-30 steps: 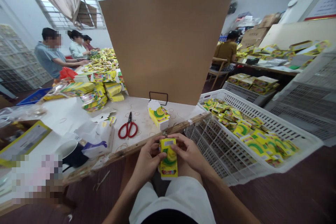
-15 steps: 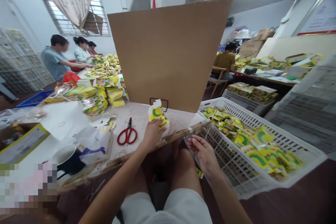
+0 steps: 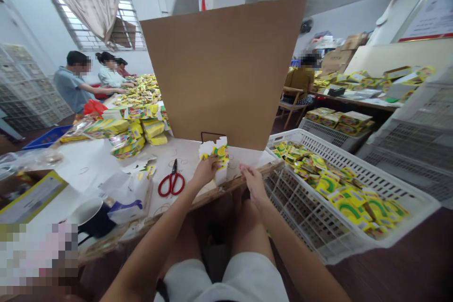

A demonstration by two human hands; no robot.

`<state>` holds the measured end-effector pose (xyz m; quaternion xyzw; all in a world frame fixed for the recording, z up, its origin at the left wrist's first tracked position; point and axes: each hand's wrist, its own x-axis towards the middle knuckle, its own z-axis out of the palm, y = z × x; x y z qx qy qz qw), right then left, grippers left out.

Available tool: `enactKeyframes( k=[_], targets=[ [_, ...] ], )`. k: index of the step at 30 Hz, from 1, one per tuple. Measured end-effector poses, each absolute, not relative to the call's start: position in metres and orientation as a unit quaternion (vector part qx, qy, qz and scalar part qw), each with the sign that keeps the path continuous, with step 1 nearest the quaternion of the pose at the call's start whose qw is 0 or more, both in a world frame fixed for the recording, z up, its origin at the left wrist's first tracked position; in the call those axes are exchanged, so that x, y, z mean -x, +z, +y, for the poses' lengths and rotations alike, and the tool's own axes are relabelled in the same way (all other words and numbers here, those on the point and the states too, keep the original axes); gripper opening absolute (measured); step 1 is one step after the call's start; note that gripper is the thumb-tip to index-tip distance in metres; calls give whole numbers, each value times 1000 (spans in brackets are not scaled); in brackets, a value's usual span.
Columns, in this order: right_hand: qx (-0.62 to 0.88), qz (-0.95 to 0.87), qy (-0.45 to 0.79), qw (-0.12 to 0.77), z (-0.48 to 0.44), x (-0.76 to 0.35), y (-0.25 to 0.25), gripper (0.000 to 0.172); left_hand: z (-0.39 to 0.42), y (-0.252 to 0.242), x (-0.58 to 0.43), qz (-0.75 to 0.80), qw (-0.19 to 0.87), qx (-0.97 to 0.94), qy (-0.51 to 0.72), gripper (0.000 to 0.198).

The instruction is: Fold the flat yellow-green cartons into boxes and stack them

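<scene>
My left hand (image 3: 207, 171) is closed on a small yellow printed carton (image 3: 222, 152) at the table's front edge. White flaps stick out at the carton's top and bottom, and my fingers cover part of it. To its right, above the same edge, my right hand (image 3: 254, 183) is held with loosely bent fingers and nothing visible in them. It is apart from the carton. Red-handled scissors (image 3: 171, 181) lie on the table left of my left hand. A white plastic crate (image 3: 399, 188) at my right holds many yellow packets (image 3: 327, 181).
A large cardboard sheet (image 3: 222, 75) stands upright behind the carton, by a dark wire stand (image 3: 212, 134). Stacked yellow cartons (image 3: 130, 137), a dark mug (image 3: 94, 217) and a white-and-purple packet (image 3: 129, 198) are at left. Several people sit at other tables.
My right hand has moved from beside the crate up and left to the table edge. The carton has turned in my left hand. A packet above the crate has dropped among the others.
</scene>
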<state>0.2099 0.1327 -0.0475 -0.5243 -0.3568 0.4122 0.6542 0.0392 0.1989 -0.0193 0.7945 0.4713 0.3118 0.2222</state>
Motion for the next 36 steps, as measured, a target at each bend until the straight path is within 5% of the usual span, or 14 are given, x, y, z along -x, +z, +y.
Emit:
enactKeyframes(
  k=[6,11,22,32,36],
  targets=[
    [517,-397,393,648,191,-200,-36,24,187,-15,-32,446,291,-763,366,39],
    [477,-401,405,669,148,-198,-34,35,162,-5,-28,431,356,-680,474,50],
    [382,-411,579,592,45,-163,-26,31,60,-3,-16,224,762,-397,460,44],
    [463,-523,514,498,24,-151,-6,42,46,-18,-21,297,760,-303,493,37],
    [572,-601,288,479,24,-156,-14,29,47,-25,-19,369,719,-304,504,46]
  ],
)
